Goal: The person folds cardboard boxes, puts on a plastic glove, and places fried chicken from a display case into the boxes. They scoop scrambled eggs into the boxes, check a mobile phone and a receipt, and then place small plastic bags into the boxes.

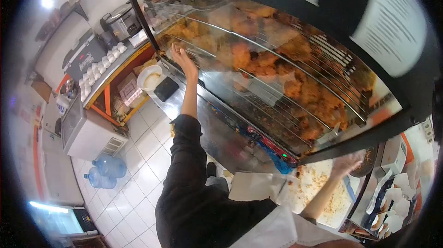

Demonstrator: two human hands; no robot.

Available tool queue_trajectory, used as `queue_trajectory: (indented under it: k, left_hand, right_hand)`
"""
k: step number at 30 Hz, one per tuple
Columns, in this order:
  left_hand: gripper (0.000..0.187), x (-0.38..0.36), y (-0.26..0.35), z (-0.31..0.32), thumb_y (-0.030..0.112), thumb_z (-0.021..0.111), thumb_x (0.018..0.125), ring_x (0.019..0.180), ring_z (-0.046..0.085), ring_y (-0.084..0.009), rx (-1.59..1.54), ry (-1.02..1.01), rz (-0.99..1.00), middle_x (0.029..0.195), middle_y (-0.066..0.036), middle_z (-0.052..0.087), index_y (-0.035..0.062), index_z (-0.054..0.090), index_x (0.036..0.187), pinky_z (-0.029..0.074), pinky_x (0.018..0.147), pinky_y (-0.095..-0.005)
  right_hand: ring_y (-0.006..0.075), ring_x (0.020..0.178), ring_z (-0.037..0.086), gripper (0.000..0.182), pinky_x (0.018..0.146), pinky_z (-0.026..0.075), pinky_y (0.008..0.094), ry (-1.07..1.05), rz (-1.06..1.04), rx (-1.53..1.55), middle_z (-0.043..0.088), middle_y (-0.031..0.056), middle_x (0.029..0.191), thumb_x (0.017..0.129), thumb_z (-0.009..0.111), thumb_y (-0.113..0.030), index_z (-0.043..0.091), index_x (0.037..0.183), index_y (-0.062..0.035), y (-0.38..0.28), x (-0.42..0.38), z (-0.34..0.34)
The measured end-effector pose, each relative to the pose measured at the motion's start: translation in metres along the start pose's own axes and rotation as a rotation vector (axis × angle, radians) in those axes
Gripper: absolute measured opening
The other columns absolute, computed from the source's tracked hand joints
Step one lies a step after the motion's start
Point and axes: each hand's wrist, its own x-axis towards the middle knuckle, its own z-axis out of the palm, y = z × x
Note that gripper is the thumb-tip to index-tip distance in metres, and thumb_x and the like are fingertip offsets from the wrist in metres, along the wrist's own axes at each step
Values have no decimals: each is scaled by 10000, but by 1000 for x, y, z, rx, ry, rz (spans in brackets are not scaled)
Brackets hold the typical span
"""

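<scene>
My left hand [183, 62] is raised at the left end of a glass-fronted food warmer [217, 92], fingers stretched out beside the glass and nothing in them. Behind the glass, pieces of fried chicken [295, 93] lie on wire racks. On the right, my right hand [347, 164] is smeared by motion and seems to wear a clear plastic glove. It reaches over the far end of a white tray [339, 218] strewn with orange crumbs. An opened white box [256, 186] lies between my body and the warmer.
A white bowl [150, 78] and a black flat object [166, 89] sit on the metal counter. Folded cartons [392, 208] stand at the right. To the left are a chest freezer [90, 132], blue water jugs [106, 172] on the tiled floor, and a shelf with white cups [99, 69].
</scene>
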Motion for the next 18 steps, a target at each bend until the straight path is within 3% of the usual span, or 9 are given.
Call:
queue_trajectory:
  k: [1, 3, 5, 8, 9, 10, 15, 17, 18]
  left_hand:
    - [525, 17, -18, -5, 350, 317, 924, 1296, 141, -309, 89, 28, -22, 1390, -188, 172, 12, 252, 1321, 113, 1045, -393]
    - [529, 55, -53, -14, 351, 322, 922, 1286, 163, -310, 159, 54, -35, 1376, -193, 198, 2, 257, 1314, 121, 1045, -382]
    - [535, 82, -85, -24, 345, 344, 917, 1258, 219, -309, 259, 50, -18, 1355, -201, 236, -21, 269, 1299, 157, 1035, -368]
    - [467, 112, -111, -18, 278, 420, 880, 1083, 444, -311, 79, 278, -33, 1142, -237, 480, -95, 426, 1161, 298, 957, -363]
    - [414, 112, -89, -28, 257, 413, 875, 955, 514, -328, 167, 92, -170, 1026, -256, 544, -112, 510, 1037, 366, 882, -381]
    - [393, 111, -100, -21, 246, 401, 879, 859, 532, -342, 201, 248, 19, 968, -261, 563, -113, 541, 957, 395, 823, -405]
    - [459, 93, -120, -27, 319, 400, 894, 1054, 450, -316, 121, 159, -228, 1172, -230, 459, -76, 464, 1118, 333, 919, -386]
    - [478, 71, -78, -27, 338, 404, 888, 1111, 407, -307, 3, 41, -269, 1226, -205, 413, -42, 415, 1178, 302, 951, -390]
    - [511, 58, -54, -29, 357, 407, 883, 1168, 363, -299, -90, -42, -317, 1280, -179, 367, -8, 366, 1238, 271, 983, -393]
  right_hand:
    - [208, 1289, 203, 478, 1072, 142, 353, 48, -29, -105, 257, 69, 1389, 924, 306, -307, 290, 1311, -27, -6, -5, 2]
    - [211, 1283, 213, 454, 1072, 144, 333, -466, -62, 31, 244, 88, 1393, 922, 332, -254, 284, 1312, -27, 20, 37, -86]
    - [231, 1195, 340, 441, 1025, 225, 368, -77, -76, -497, 327, 121, 1333, 921, 347, -259, 317, 1287, -14, -20, 7, -18]
    - [221, 1198, 315, 546, 999, 237, 392, 159, -89, -199, 325, 100, 1328, 900, 363, -401, 294, 1310, -48, -30, -7, -1]
    - [221, 1212, 295, 603, 1002, 230, 387, 332, -39, -63, 305, 96, 1344, 890, 352, -462, 266, 1332, -61, -47, -21, 40]
    - [216, 1233, 271, 644, 1012, 213, 380, 234, -39, -12, 279, 91, 1362, 878, 324, -508, 234, 1348, -78, -55, -24, 42]
    - [226, 1282, 219, 701, 1028, 201, 367, -143, -344, -122, 240, 106, 1389, 858, 343, -536, 156, 1380, -107, -87, -39, 89]
    - [229, 1294, 160, 736, 1048, 110, 368, -12, -348, -325, 114, 121, 1434, 847, 411, -521, 148, 1381, -89, -89, -24, 85]
    - [252, 1279, 208, 724, 1038, 159, 370, 26, -325, 46, 191, 161, 1404, 848, 461, -464, 185, 1362, -36, -96, -34, 104]
